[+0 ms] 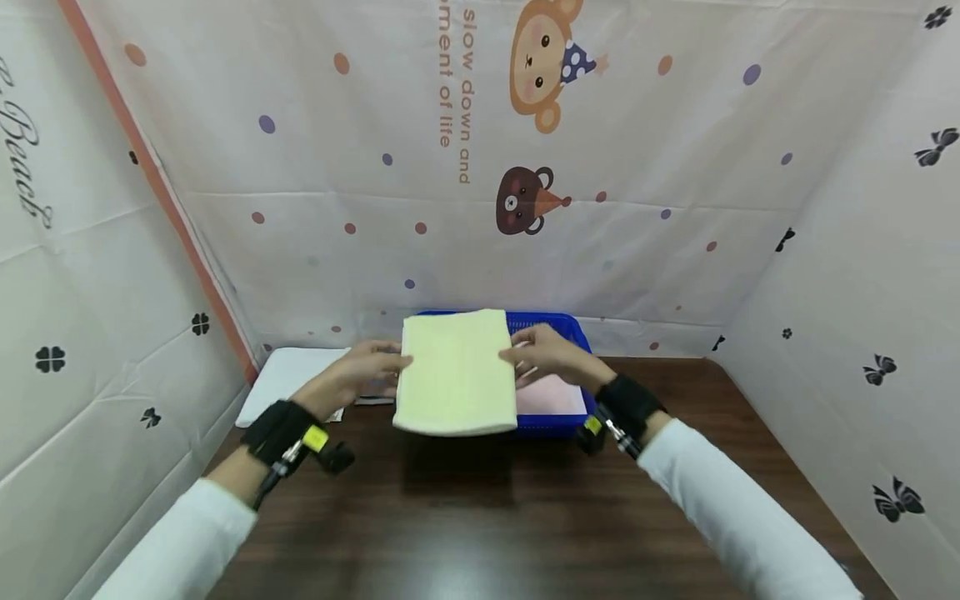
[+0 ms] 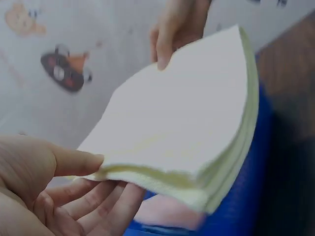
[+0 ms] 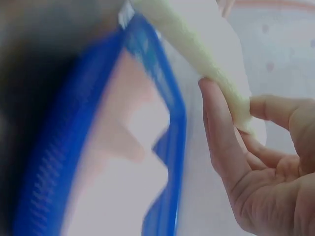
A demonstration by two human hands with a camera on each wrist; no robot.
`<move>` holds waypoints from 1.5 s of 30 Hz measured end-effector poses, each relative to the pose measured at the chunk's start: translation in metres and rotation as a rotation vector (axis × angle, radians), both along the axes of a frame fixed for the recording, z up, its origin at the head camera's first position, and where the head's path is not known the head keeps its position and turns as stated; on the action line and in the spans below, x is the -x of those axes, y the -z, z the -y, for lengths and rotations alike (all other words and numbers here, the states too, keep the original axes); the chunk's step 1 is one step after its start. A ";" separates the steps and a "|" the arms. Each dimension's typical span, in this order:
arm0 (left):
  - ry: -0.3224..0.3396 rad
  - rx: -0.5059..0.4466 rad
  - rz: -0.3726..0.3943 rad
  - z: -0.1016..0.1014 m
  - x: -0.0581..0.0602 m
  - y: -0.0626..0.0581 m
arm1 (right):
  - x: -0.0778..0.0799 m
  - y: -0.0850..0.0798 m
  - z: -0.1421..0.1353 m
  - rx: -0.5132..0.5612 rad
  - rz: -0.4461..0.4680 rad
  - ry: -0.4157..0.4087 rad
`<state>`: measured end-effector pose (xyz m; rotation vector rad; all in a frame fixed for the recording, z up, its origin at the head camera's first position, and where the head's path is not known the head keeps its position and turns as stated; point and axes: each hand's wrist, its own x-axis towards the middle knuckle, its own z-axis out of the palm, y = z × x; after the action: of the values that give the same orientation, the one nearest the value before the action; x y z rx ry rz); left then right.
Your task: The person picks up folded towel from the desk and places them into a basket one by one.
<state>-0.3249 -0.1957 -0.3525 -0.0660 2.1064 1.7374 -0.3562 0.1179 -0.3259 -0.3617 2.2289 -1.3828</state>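
A folded pale yellow towel [image 1: 457, 375] is held up in front of the blue basket [image 1: 551, 427], its folded layers showing along the edges in the left wrist view. My left hand [image 1: 366, 367] pinches its left edge, thumb on top and fingers beneath. On the opposite edge my right hand [image 1: 551, 354] grips it between thumb and fingers. Inside the basket lies a folded pink cloth [image 3: 115, 162], partly hidden behind the towel in the head view.
A flat white item [image 1: 288, 375] rests at the back left of the dark wooden table [image 1: 465, 533]. Printed white curtains [image 1: 337, 142] enclose the table at the back and both sides.
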 end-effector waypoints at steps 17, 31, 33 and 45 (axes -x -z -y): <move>-0.030 0.436 -0.013 -0.063 0.062 0.014 | 0.055 0.038 0.004 -0.245 0.268 0.176; 0.060 0.774 -0.106 -0.091 0.068 0.020 | 0.046 0.041 0.006 -0.418 0.185 0.148; 0.025 0.697 -0.085 -0.086 0.072 0.021 | 0.047 0.039 0.002 -0.441 0.170 0.135; -0.103 0.753 -0.243 0.000 0.071 0.020 | 0.060 0.023 -0.067 -0.504 0.102 0.239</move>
<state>-0.3958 -0.1953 -0.3725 -0.1838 2.8685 0.9393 -0.4159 0.1844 -0.3487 0.1508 2.4871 -0.8685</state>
